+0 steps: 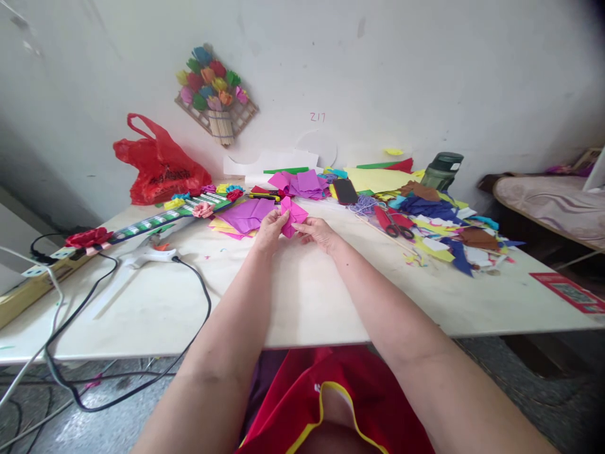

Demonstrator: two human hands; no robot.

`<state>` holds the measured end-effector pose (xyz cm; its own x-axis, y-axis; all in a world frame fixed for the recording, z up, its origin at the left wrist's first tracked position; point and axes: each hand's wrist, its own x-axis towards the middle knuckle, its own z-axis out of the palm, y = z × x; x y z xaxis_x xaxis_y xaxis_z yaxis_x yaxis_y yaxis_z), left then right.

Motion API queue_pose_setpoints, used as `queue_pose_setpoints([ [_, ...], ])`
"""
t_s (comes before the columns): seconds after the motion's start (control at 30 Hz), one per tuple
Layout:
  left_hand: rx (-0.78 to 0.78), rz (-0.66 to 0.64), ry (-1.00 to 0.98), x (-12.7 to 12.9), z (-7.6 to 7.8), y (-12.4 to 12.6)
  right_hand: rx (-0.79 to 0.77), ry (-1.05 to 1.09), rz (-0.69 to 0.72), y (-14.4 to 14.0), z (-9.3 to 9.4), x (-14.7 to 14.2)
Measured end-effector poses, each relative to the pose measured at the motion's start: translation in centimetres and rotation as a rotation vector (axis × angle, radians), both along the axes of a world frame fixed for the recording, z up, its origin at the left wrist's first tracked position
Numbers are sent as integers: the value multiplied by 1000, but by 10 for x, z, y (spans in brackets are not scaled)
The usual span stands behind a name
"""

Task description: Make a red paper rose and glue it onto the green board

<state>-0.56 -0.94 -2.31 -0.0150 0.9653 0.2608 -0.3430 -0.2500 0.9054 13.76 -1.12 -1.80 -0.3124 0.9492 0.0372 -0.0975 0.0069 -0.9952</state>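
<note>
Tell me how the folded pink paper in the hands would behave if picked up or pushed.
The pink paper, pinched between the left hand and right hand, looks thin and creased, so it is probably light and floppy. Its folds suggest it creases easily. Pushed on the table, it would likely slide rather than roll.

I see soft, even daylight across the pale worktop (331, 296), bright without glare. Shadows under the arms are faint. The wide lens bends the edges, the top right corner darkens, and the far paper scraps (439, 233) look slightly soft.
</note>
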Motion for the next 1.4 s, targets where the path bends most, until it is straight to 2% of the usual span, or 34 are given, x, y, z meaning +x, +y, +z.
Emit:
queue_pose_setpoints([
  [0.07, 10, -42, 18, 2, -1, 0, 2, 8, 4, -3, 1, -3],
  [0.23, -16, -92, 49, 3, -1, -3, -34, 8, -119, -2, 3, -6],
  [0.4, -51, -125, 49, -1, 0, -3, -32, 25, -157, 2, 3, -1],
  [0.63, -117, -46, 56, -4, 1, -3, -7, 7, -169, 2, 3, 3],
  [0.8, -134, -46, 69, -6, 2, -5, 28, -37, -200, 4, 3, 6],
  [1.13, -146, -48, 116, -11, 3, -5, 72, -118, -68, 4, 3, 12],
  [1.4, -164, -3, 89, -8, -2, 0, 46, -113, -61, 3, 2, 10],
])
